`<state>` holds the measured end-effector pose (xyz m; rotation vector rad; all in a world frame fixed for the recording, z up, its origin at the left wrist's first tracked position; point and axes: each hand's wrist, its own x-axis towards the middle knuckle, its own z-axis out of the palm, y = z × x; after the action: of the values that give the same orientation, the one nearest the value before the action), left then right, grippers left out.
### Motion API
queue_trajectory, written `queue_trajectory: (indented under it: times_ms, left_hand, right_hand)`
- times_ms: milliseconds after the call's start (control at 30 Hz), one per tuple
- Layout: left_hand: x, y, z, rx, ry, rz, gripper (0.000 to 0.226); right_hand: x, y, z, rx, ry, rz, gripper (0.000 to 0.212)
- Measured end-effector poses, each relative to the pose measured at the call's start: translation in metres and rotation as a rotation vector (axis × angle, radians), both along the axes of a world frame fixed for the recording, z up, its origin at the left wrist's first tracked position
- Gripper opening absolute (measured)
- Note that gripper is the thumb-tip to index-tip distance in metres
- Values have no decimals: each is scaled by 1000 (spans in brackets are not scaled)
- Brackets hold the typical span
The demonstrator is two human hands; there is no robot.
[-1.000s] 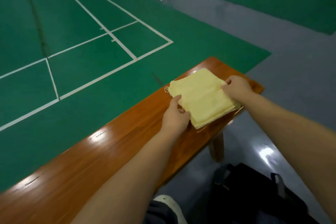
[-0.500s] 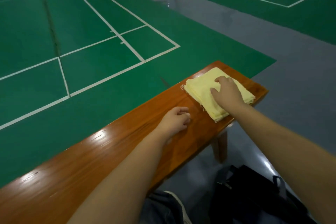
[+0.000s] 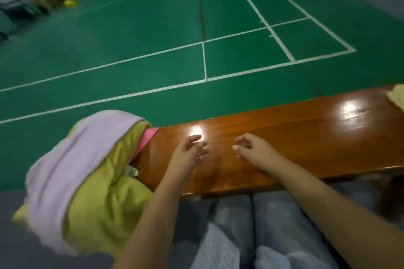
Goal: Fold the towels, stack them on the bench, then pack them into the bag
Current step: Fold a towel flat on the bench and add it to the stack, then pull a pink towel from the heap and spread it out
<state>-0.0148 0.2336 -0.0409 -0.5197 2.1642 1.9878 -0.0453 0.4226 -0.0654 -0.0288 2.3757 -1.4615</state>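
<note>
Now both hands' fingers, left [image 3: 197, 148] and right [image 3: 241, 146], hang loosely spread, empty, over the bench [image 3: 306, 137].

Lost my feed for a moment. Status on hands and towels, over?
Left hand and right hand empty over bench. Folded yellow towel at far right; unfolded pile at left. Nothing in the way.

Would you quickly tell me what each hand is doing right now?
Left hand: open, fingers relaxed, holding nothing, over the bench.
Right hand: open, fingers loosely curled, holding nothing.
</note>
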Motion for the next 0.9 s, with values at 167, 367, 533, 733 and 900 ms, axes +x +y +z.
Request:
queue_trajectory:
  times_ms: [167, 367, 533, 733, 900]
  left_hand:
    - [37, -117, 15, -614, 232, 298, 21]
    - [65, -219, 10, -1279, 41, 389, 45]
    - [72, -254, 5, -1208, 76, 386, 29]
    - [75, -243, 41, -852, 215, 436, 21]
    - [66, -203, 71, -749, 413, 249, 17]
  right_hand:
    - [16, -100, -2, -46, -76, 122, 15]
    - [20, -169, 7, -53, -78, 208, 16]
    - [18, -204, 11, -74, -61, 232, 7]
    - [16, -212, 16, -135, -34, 210, 12]
    - [9, -206, 33, -210, 111, 183, 49]
